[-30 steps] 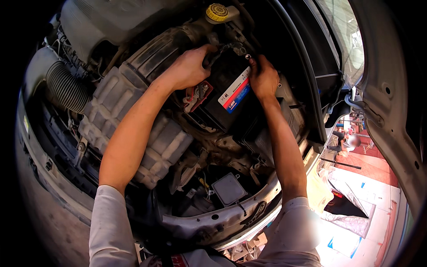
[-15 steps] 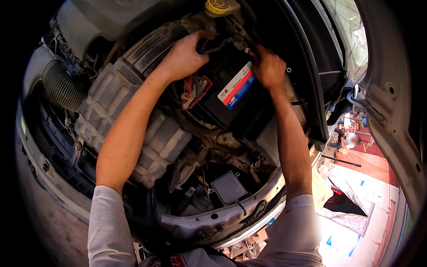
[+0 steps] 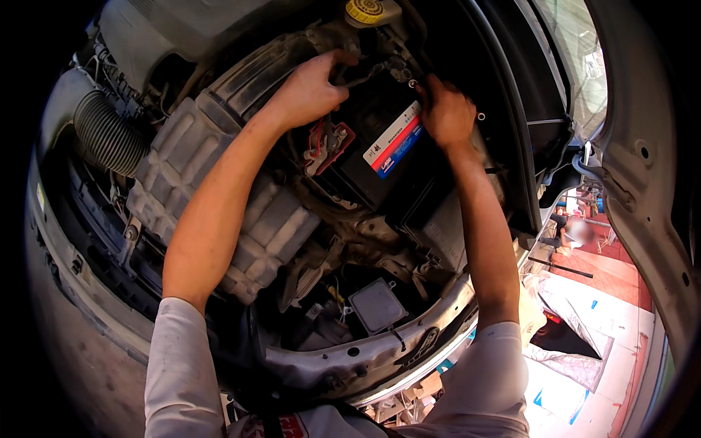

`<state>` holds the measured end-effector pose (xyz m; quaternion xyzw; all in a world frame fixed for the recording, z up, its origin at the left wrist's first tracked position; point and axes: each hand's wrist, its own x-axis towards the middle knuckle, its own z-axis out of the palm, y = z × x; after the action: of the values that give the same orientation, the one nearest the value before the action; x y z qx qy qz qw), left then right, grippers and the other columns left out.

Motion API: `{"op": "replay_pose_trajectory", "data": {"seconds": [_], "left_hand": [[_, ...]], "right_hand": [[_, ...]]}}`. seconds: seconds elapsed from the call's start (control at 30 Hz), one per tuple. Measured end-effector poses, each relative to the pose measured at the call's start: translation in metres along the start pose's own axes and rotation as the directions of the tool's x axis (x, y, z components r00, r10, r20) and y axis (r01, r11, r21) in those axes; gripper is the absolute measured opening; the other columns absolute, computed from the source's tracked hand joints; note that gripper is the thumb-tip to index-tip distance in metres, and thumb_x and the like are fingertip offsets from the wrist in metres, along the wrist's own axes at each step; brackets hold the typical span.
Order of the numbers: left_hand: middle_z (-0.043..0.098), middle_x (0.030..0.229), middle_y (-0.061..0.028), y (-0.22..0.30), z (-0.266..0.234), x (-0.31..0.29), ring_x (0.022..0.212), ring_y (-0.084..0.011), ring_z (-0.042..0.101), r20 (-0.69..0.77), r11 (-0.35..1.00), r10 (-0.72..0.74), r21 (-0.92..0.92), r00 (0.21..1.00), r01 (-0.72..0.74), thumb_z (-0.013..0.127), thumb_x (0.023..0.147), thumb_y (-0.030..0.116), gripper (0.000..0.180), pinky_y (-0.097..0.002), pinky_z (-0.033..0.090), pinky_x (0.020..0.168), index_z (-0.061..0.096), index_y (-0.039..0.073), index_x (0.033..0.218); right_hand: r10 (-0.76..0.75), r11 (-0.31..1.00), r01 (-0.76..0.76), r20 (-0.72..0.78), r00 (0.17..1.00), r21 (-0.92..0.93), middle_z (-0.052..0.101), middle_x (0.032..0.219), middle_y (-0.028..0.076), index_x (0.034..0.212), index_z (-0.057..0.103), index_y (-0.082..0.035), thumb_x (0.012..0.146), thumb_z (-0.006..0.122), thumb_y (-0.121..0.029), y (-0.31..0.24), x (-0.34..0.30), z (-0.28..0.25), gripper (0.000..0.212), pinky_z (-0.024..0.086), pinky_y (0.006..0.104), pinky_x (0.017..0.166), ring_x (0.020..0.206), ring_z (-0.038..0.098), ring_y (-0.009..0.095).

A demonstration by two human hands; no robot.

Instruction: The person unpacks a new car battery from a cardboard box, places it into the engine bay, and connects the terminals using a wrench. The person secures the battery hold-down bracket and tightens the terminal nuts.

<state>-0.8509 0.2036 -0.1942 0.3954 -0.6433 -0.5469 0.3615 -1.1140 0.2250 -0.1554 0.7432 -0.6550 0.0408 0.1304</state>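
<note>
A black car battery (image 3: 369,179) with a white, red and blue label (image 3: 393,142) sits in the engine bay between my arms. Over its far left side, my left hand (image 3: 310,91) is curled, thumb and forefinger closing on a dark cable (image 3: 359,79). That cable leads to a grimy terminal clamp (image 3: 398,71) at the battery's far end. My right hand (image 3: 449,113) is bent beside this clamp, its fingertips close to a shiny bolt (image 3: 412,84); whatever they grip is hidden. A red-covered terminal (image 3: 328,144) lies below my left wrist.
A yellow cap (image 3: 365,10) tops a reservoir beyond my hands. Left of the battery are a ribbed grey box (image 3: 186,153) and a corrugated hose (image 3: 108,135). The metal front crossmember (image 3: 321,358) runs nearest me. Outside at right, a person (image 3: 569,232) is near red flooring.
The whole view has shifted slightly, the engine bay sliding a little to the right. Both hands stay at the battery's far end, nearly the same in pose.
</note>
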Motion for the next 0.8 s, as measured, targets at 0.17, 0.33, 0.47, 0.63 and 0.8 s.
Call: {"op": "replay_pose_trajectory", "data": {"seconds": [0.17,0.33,0.47,0.63,0.8], "left_hand": [[0.057,0.087,-0.0058,0.005,0.000,-0.004,0.067,-0.0134,0.059,-0.009,1.000,-0.022,0.016,1.000,0.022,0.057,0.082,0.002,0.050,-0.0300,0.050,0.067,0.054,0.000,0.131],[0.058,0.089,-0.0064,0.002,0.000,-0.003,0.066,-0.0134,0.059,-0.005,0.999,-0.036,0.017,0.999,0.036,0.057,0.082,0.002,0.050,-0.0295,0.050,0.066,0.054,0.000,0.132],[0.059,0.090,-0.0070,0.000,-0.001,0.004,0.066,-0.0135,0.058,0.003,0.999,-0.051,-0.014,0.999,0.052,0.057,0.082,0.002,0.050,-0.0294,0.050,0.065,0.053,0.000,0.132],[0.059,0.093,-0.0073,0.002,-0.002,-0.002,0.067,-0.0135,0.059,-0.012,0.998,-0.067,-0.017,0.998,0.067,0.055,0.082,0.001,0.050,-0.0288,0.051,0.066,0.054,0.000,0.132],[0.060,0.086,-0.0067,-0.004,-0.001,0.001,0.066,-0.0142,0.061,-0.019,0.998,-0.043,-0.037,0.999,0.043,0.056,0.081,0.003,0.049,-0.0300,0.051,0.064,0.055,0.001,0.130]], "right_hand": [[-0.101,0.995,0.101,-0.005,0.995,-0.010,0.070,0.091,0.012,0.105,0.066,-0.017,0.094,0.064,-0.030,0.010,0.006,0.003,0.018,0.053,0.0479,0.080,0.088,0.069,0.036],[0.257,0.957,-0.261,0.053,0.965,0.123,0.071,0.090,0.014,0.104,0.065,-0.015,0.096,0.060,-0.031,-0.022,-0.007,0.005,0.019,0.052,0.0512,0.074,0.085,0.069,0.039],[0.314,0.933,-0.302,-0.032,0.949,0.194,0.071,0.090,0.014,0.101,0.063,-0.013,0.096,0.061,-0.034,-0.022,-0.011,0.015,0.021,0.052,0.0511,0.072,0.084,0.069,0.039],[0.205,0.961,-0.193,-0.039,0.978,0.198,0.069,0.087,0.013,0.099,0.064,-0.014,0.096,0.062,-0.032,-0.011,-0.016,0.007,0.019,0.053,0.0499,0.072,0.085,0.068,0.038],[-0.101,0.995,0.100,-0.083,0.991,-0.005,0.068,0.085,0.012,0.098,0.067,-0.015,0.091,0.065,-0.027,0.007,0.002,0.004,0.014,0.051,0.0491,0.075,0.082,0.068,0.035]]}}
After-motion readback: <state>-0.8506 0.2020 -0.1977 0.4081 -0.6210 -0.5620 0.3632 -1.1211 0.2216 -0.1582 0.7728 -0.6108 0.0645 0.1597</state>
